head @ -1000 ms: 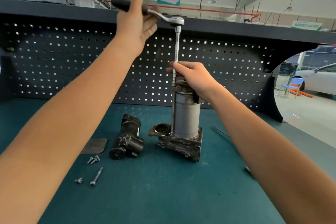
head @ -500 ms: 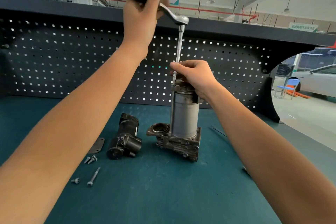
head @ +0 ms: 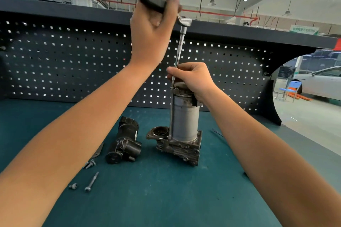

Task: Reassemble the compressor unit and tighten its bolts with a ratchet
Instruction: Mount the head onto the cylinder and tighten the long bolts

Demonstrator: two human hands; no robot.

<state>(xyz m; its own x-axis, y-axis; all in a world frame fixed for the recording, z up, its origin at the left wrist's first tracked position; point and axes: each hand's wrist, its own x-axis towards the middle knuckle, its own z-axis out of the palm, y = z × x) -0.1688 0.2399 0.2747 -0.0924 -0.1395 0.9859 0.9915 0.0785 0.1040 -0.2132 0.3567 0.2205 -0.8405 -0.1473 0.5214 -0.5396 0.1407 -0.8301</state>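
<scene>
Compressor [head: 184,121] stands upright mid-table [head: 166,199]. All metal, prob. heavy & hard, and tall, so it may tip. Right hand [head: 193,79] curls round its top & the long bar [head: 178,55], a good spot to steady it. Left hand [head: 153,29] fists tight on ratchet [head: 185,22] handle. Green mat looks grippy. Loose bolts [head: 91,182] & black motor [head: 125,143] nearby; peg wall [head: 64,64] behind.

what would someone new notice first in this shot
The upright silver compressor unit at the middle of the green bench, with a long ratchet standing on its top. The left hand grips the ratchet's black handle up high; the right hand holds its shaft at the unit's top.
</scene>
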